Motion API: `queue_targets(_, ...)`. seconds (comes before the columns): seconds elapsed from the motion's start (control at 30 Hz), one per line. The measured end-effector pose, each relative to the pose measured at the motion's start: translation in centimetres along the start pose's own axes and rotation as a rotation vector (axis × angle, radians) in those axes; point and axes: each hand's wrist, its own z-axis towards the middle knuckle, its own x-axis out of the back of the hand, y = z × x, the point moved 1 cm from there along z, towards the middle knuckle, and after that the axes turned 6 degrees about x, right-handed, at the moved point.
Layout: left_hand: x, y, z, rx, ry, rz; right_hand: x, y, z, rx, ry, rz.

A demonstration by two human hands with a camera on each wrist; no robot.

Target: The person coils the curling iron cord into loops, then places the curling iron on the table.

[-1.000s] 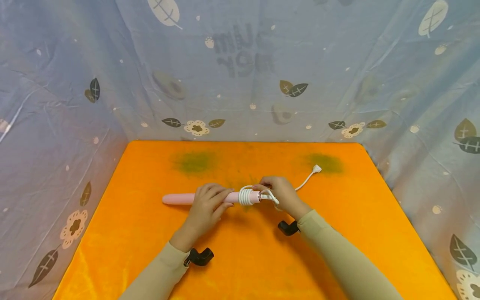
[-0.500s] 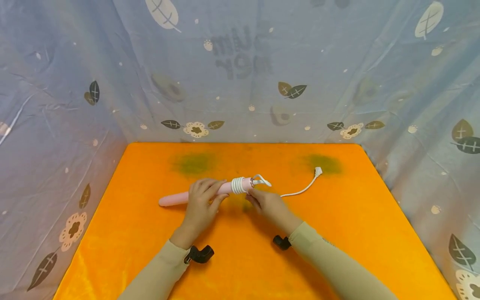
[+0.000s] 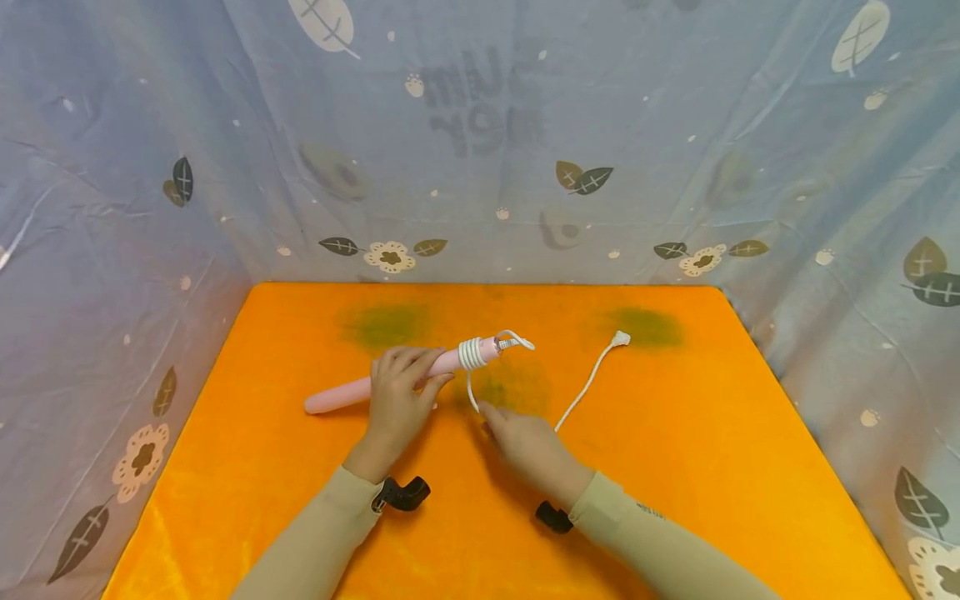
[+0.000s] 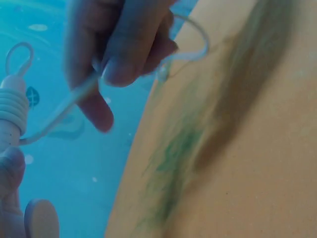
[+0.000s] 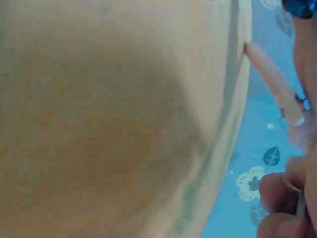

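A pink curling iron (image 3: 337,397) is held at a slant by my left hand (image 3: 397,402), its fingers over the middle and the thumb below. Several turns of white cord (image 3: 472,354) wrap the handle, and a small loop sticks out beyond its end. My right hand (image 3: 531,450) pinches the cord between thumb and finger, below and right of the handle. In the left wrist view, the cord runs from the coils to the right hand (image 4: 133,44). The cord's tail leads from the right hand to a white plug (image 3: 621,338) at the back right.
An orange cloth covers the table (image 3: 480,533), with two greenish patches near its far edge. A printed curtain (image 3: 480,192) stands along the back and both sides. Black camera mounts (image 3: 405,494) hang at both wrists.
My right hand has gone from the handle's end down toward me, drawing the cord out below the coils. The curling iron's handle end has tilted up and away. The plug has shifted slightly.
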Motion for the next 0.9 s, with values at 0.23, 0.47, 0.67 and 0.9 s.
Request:
queue_targets(0.23,-0.3,-0.3,-0.2,-0.011,-0.037,0.033,1.4,-0.4,0.4,0.134,0.081,-0.038)
queue_targets(0.47,-0.6,-0.3,-0.3,-0.026,-0.055,0.066,3.0,-0.1,1.3,0.195,0.172,-0.126)
queue_targets(0.67,-1.1,-0.6,-0.7,-0.038,-0.106,0.109,3.8,0.3,1.8,0.223,0.219,-0.124)
queue_targets(0.9,-1.6,-0.8,-1.5,-0.064,-0.180,0.129,5.4,1.1,2.9,0.225,0.269,-0.117)
